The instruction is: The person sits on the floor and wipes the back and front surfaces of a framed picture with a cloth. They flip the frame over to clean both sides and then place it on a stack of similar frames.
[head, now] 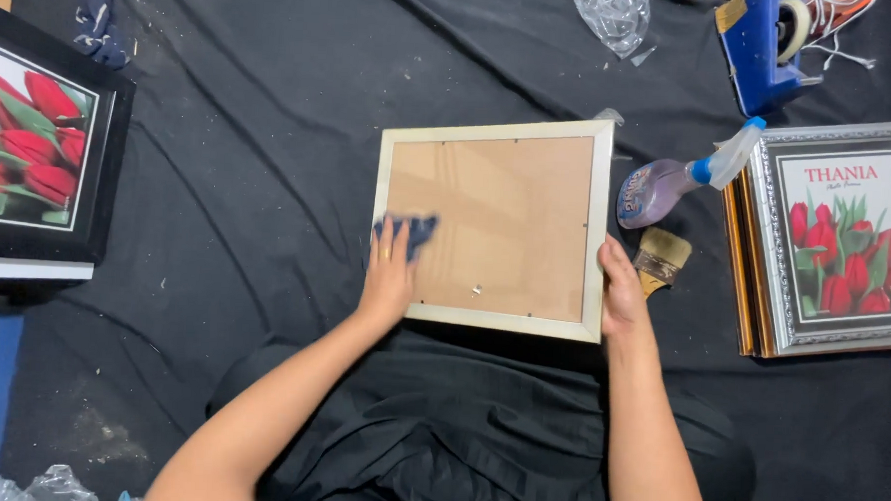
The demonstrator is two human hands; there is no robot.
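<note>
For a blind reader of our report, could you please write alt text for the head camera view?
A person's left hand presses a dark blue cloth on the glass of a pale picture frame lying on black fabric, while the right hand grips its right edge. A spray bottle, a paintbrush and framed tulip pictures lie nearby.

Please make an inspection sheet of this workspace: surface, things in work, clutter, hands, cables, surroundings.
Surface: black cloth, wrinkled, with pale specks.
Job's things: pale picture frame lying flat, brown panel inside; dark blue rag on its left part.
Clutter: spray bottle and paintbrush right of the frame; blue tape dispenser and crumpled plastic at the top.
Grippers: left hand presses the rag on the frame; right hand grips the frame's right edge.
Cables: white cords near the dispenser.
Surroundings: framed tulip pictures, black one at left, stack with silver one at right.
</note>
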